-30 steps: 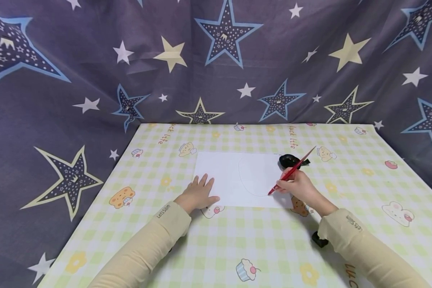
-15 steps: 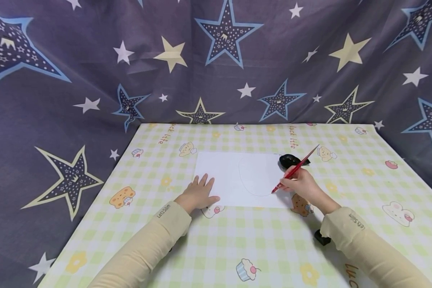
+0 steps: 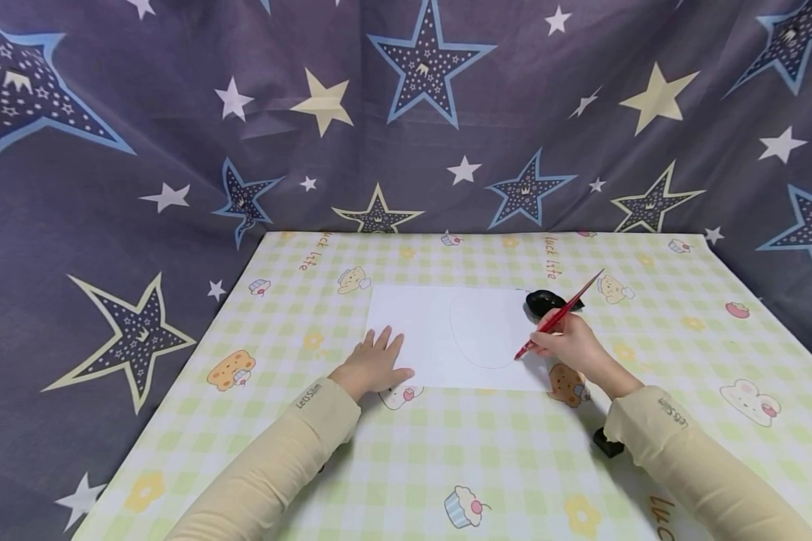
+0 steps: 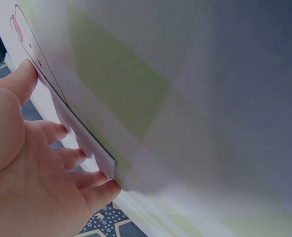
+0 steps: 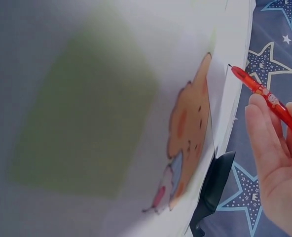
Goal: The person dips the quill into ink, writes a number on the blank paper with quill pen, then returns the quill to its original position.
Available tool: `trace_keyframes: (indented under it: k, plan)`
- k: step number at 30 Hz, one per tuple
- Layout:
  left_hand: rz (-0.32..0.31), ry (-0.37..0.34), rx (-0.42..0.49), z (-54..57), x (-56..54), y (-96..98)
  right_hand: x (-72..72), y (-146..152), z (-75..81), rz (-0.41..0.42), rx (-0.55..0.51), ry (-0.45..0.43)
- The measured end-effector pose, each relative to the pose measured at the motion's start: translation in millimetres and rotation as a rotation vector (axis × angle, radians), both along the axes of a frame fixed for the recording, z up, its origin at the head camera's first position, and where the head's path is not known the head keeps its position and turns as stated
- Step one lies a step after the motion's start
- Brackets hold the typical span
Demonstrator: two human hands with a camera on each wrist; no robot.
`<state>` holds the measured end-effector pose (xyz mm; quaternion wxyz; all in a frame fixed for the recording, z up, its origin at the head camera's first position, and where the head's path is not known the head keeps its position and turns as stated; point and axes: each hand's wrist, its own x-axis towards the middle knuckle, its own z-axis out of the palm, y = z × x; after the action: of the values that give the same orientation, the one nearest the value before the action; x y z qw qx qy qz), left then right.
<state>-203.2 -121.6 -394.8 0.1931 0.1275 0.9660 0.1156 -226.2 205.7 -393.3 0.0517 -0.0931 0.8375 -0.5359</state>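
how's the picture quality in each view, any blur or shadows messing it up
Head view: fairly even light, a soft shadow beside the right sleeve, and the drawn line on the white paper faint; left wrist view: the tablecloth blurred and darkening toward the right edge; right wrist view: tablecloth dim and blurred at left, the red pen noticeably crisper.

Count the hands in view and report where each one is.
2. The left hand rests at the near left corner of the white paper; the right hand holds a red pen by the paper's right edge. No other hand shows.
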Motion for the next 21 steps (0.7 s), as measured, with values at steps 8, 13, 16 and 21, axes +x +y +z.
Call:
trace_keyframes:
  k: [8, 13, 16, 21]
  plan:
    - [0.000, 0.001, -0.006, -1.1, -0.8, -0.5, -4.4, 2.1, -1.4, -0.024, -0.002, -0.007]
    - [0.001, 0.002, -0.011, -2.0, -1.2, -0.1, -6.1, 3.9, -0.7, -0.034, 0.016, -0.015]
    - [0.003, 0.003, -0.013, -2.5, -1.5, 0.0, -7.2, 5.1, -0.2, -0.044, 0.017, -0.024]
    - [0.002, 0.009, -0.016, -3.9, -1.5, -0.1, -8.9, 6.2, -0.3, -0.050, 0.002, -0.031]
